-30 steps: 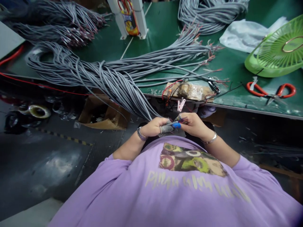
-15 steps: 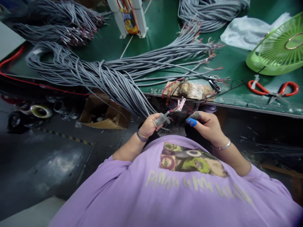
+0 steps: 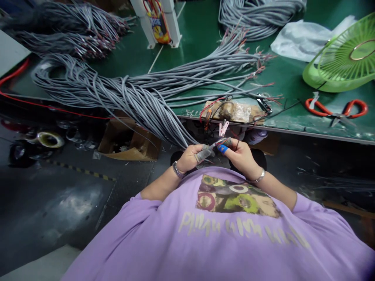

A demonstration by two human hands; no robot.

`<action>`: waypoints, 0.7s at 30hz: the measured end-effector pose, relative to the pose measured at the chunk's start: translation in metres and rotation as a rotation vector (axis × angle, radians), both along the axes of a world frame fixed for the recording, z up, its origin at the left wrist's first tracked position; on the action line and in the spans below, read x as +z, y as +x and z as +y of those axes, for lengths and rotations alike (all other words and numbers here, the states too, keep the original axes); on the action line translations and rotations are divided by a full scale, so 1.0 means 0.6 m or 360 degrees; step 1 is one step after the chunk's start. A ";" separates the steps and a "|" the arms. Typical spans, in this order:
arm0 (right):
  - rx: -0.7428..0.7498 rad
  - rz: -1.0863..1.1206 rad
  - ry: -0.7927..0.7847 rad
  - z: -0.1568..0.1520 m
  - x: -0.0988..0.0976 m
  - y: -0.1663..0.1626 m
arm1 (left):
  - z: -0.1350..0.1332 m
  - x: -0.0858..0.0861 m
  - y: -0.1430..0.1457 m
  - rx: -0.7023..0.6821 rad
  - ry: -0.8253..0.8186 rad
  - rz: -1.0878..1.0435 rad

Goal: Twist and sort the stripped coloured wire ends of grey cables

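Observation:
My left hand, with grey coverings on its fingertips, is closed around the end of a grey cable. Thin coloured wires fan out of that end to the right. My right hand, wearing a blue cover on the thumb and a grey one on a finger, pinches those wires. A pink clip stands just above the fingers, at the table edge. The thick bundle of grey cables runs from the table down to my left hand.
Red-handled cutters lie on the green table at the right, below a green fan. A taped block sits at the front edge. Under the table stands an open cardboard box. More cable bundles lie behind.
My right hand has moved left to my left hand and now pinches the wires at the cable end. My left hand has shifted slightly right and still grips the cable.

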State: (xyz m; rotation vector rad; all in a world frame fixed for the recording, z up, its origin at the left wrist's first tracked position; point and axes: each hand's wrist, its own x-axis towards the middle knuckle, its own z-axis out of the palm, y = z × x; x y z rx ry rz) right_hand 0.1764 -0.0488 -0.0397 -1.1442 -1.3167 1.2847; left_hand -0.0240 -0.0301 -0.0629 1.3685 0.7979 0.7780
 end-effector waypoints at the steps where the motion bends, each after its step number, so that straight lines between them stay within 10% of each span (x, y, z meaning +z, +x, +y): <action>1: -0.0044 -0.0074 0.0063 0.002 -0.004 0.003 | 0.002 0.000 -0.003 -0.0041 -0.0012 -0.0005; 10: -0.0330 -0.0576 0.0595 -0.019 -0.002 0.035 | 0.012 -0.003 -0.020 -0.0073 -0.0218 -0.0173; 21: 0.0523 -0.0079 0.0387 0.015 -0.006 0.003 | 0.013 0.000 -0.036 -0.0385 -0.0250 -0.0204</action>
